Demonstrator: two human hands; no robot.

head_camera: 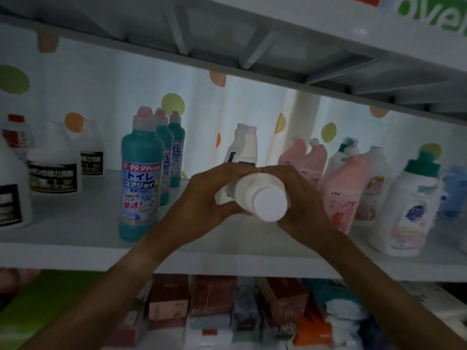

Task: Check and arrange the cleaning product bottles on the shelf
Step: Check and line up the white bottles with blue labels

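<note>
I hold a white bottle [262, 195] tipped toward me above the white shelf [75, 223], its round white cap facing the camera. My left hand [209, 195] grips its left side and my right hand [300, 200] grips its right side, fingers meeting over the top. Behind it stands another white bottle [243, 145]. To the left stands a row of three teal bottles [141, 183] with pink caps. To the right are pink bottles [341, 190] and a white bottle with a green cap [409, 210].
White jugs with dark labels [54, 162] stand at the far left of the shelf. A dotted curtain [106, 84] hangs behind. The shelf above [252, 34] sits low overhead. Boxed goods [214, 306] fill the shelf below.
</note>
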